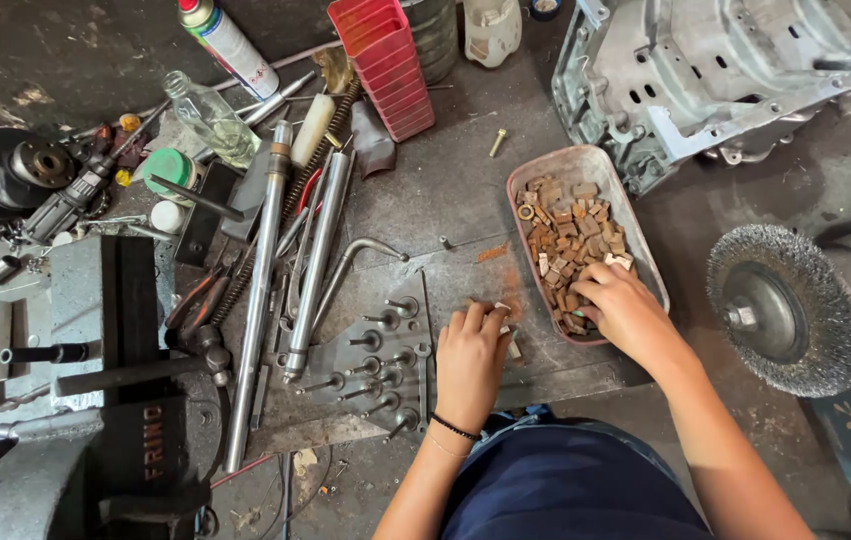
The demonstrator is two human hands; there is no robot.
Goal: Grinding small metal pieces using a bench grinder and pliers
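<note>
Right hand (625,310) fingers pinch, seemingly, one rusty block in the tray (635,215), centre right; left hand (470,355) fingers press small pieces (511,345) flat on the desk (445,190); best lift singly.

A single head-worn camera looks almost straight down from above onto a dark, stained metal workbench (465,190), close enough that the person's forearms enter from the bottom edge of the frame. The left hand (470,355) sits just below centre and the right hand (625,310) right of centre. The view takes in a grey bench vise (95,400) at lower left and a round wire brush wheel (785,305) at the right edge.
</note>
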